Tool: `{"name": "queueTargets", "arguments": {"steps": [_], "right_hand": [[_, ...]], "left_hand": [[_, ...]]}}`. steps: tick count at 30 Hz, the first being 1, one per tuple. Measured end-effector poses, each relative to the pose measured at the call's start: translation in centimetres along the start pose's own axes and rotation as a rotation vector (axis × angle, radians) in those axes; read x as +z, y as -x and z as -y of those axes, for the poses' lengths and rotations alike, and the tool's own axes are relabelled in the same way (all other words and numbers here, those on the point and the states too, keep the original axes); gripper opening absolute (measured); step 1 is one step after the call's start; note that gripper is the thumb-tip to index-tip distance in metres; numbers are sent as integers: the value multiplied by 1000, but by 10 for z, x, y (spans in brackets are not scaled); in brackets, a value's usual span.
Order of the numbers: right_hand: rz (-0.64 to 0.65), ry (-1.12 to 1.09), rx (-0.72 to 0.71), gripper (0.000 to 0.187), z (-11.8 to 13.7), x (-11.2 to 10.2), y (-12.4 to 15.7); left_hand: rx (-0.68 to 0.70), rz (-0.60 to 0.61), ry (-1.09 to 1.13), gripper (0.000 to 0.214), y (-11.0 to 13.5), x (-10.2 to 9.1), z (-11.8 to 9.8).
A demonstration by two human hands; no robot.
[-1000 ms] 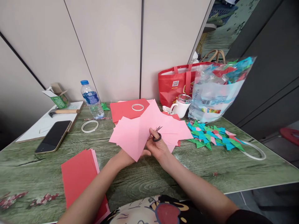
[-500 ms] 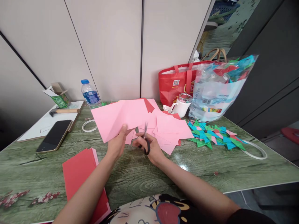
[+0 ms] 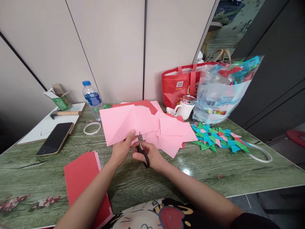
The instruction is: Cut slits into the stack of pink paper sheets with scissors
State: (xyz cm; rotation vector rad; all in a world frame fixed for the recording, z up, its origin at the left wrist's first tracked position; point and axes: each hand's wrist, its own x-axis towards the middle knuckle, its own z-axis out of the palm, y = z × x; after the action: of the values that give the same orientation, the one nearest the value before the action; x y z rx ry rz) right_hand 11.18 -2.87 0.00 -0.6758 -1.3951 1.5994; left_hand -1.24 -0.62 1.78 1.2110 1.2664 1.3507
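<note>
My left hand (image 3: 122, 147) is closed on the lower edge of a creased sheet of pink paper (image 3: 116, 124), thumb on top, holding it up above the table. In my right hand (image 3: 151, 155) is a pair of scissors (image 3: 144, 156) with black handles. Their blades point up and away from me at the paper's lower edge, beside my left thumb; whether they have cut into it I cannot tell. Behind and to the right lie loose pink paper pieces (image 3: 175, 130), with some red paper (image 3: 147, 104) among them.
A stack of red and pink paper (image 3: 82, 175) lies near my left forearm. Left stand a phone (image 3: 56, 139), a hammer (image 3: 66, 113), a tape roll (image 3: 92, 128) and a bottle (image 3: 92, 98). Right are a white mug (image 3: 184, 109), folded paper pieces (image 3: 214, 138), a plastic bag (image 3: 219, 98) and a red bag (image 3: 176, 86).
My left hand has brought the pink paper slightly right and lower, uncovering red paper behind it. My right hand has moved left with the scissors, whose blades now meet the paper's lower edge.
</note>
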Motion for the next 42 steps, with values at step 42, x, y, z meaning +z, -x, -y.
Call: {"name": "queueTargets", "arguments": {"steps": [42], "right_hand": [[-93,71,-11,38,-1,-2,-2]], "left_hand": [[63,-113,-314,31,8,7,-16]]}}
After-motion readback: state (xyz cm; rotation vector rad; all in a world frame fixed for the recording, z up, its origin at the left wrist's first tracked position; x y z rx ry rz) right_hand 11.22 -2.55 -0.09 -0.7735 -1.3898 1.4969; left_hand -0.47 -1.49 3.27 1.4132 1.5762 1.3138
